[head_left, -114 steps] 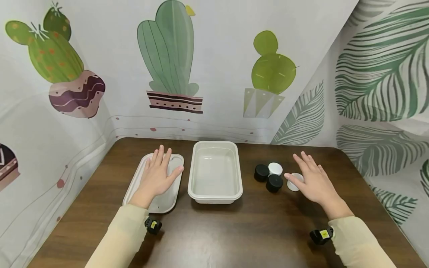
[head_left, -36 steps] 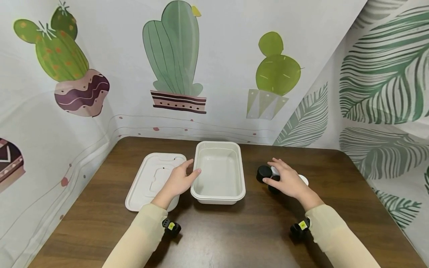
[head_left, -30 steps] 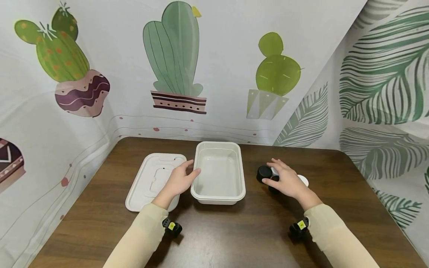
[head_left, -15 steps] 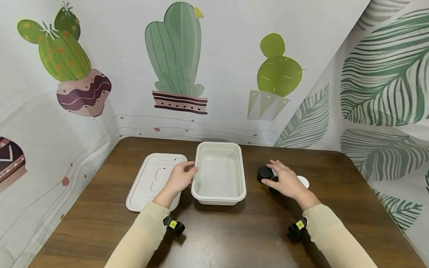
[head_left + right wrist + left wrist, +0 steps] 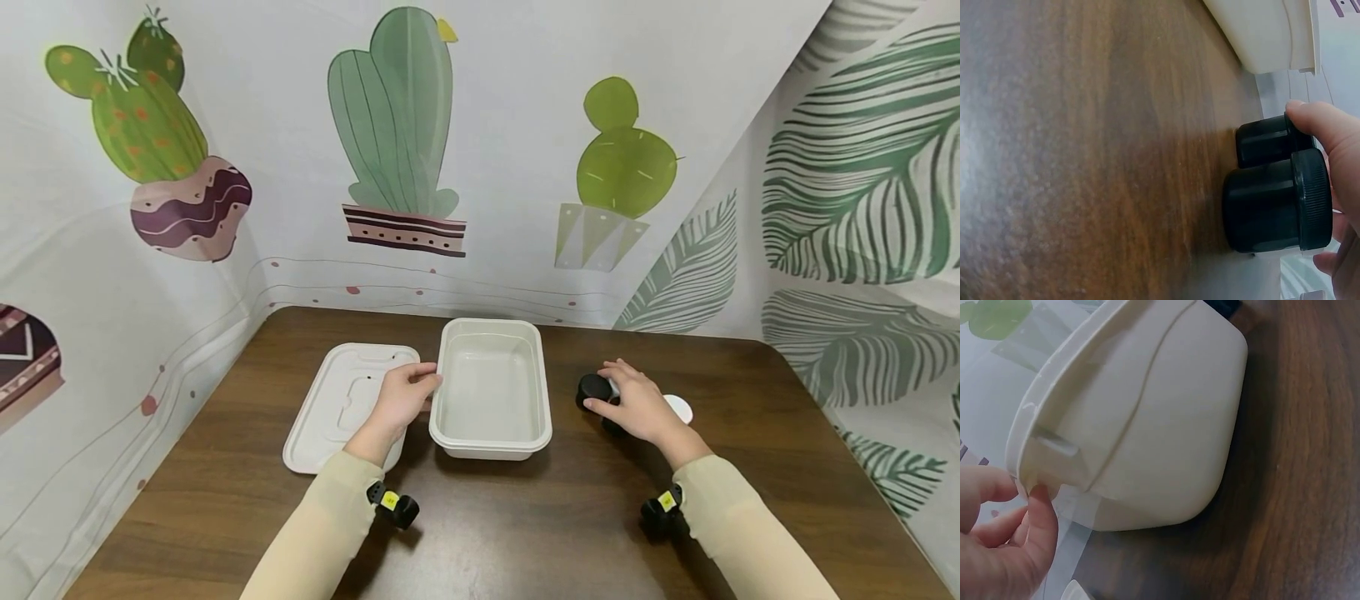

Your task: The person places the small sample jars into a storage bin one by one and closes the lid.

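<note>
On my feed, the left hand was palm-down, pinching the rim of the one pale tub mid-table. The right hand arched over two black jars, thumb touching one; couldn't tell if it gripped. Further out: one white disc beside it, one lid left of the tub, one brown table.

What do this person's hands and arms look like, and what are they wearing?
The left hand and right hand are bare, with no gloves. The left sleeve and right sleeve are long and pale cream-yellow. Each wrist carries a small black device with a yellow label; its marking is too small to read.
</note>
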### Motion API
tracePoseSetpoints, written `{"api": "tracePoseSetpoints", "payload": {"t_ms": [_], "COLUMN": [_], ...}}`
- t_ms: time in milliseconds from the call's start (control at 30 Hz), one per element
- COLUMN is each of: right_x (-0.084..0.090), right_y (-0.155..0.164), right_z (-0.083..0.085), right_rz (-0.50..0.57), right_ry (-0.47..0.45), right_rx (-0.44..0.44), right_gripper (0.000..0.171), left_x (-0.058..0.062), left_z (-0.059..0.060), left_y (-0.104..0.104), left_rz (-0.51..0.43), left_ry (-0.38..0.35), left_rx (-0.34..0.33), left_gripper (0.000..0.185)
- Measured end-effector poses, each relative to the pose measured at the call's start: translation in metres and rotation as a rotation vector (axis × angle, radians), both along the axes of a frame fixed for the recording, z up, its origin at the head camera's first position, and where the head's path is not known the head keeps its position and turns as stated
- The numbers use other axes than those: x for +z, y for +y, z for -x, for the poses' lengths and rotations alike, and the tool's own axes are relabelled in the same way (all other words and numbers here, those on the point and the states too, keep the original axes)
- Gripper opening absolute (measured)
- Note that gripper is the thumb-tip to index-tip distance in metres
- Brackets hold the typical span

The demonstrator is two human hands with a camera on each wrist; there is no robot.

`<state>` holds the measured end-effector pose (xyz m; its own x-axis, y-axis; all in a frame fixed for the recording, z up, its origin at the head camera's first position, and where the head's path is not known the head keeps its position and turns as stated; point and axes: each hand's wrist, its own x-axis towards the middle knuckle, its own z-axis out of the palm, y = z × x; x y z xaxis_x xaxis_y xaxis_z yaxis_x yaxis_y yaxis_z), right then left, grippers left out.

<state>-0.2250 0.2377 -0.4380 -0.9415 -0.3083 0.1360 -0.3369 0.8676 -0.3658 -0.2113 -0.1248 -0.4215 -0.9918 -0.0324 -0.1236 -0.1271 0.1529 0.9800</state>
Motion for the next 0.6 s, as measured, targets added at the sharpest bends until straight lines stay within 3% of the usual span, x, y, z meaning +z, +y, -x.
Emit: {"api": "tracePoseSetpoints", "payload": {"t_ms": [333,600], "right_x": [0.0033,0.0067], "right_y": [0.0003,-0.0027], "right_z": [-0.0009,-0.0028], "right_rz": [0.084,0.165], "right_ry": [-0.046,-0.019], "right_rx": [-0.04,-0.069], "right_gripper": [0.069,0.064], "left_x": [-0.0013,-0.0019], "left_z": [0.0016,0.0031], "left_y": [0.0013,0.0019], "left_rz": [-0.092,-0.13], "left_ry": [-0.067,-0.098], "left_rx": [0.031,0.034], "left_gripper": [0.038,0.037]}}
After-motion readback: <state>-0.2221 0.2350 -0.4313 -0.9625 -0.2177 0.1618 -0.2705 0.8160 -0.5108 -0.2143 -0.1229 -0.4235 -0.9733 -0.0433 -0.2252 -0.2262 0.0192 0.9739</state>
